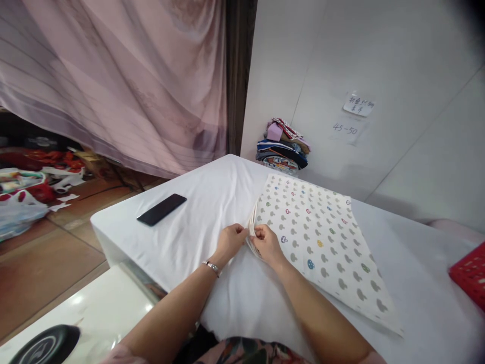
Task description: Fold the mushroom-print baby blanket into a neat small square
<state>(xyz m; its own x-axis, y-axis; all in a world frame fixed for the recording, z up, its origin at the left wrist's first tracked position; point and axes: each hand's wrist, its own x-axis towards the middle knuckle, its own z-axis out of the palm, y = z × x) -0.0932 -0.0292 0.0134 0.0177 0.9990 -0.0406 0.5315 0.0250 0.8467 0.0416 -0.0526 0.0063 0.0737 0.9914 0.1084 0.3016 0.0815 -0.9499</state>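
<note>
White printed cloth (312, 227) | left hand (230, 241): pinching its near-left edge | right hand (268, 244): likewise

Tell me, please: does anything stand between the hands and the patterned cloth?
Nothing visible does: the left hand and right hand are both at the left edge of the patterned cloth. The phone lies apart, left of them.

On the table (215, 197) — phone (162, 209) left, cloth (320, 227) right.
</note>
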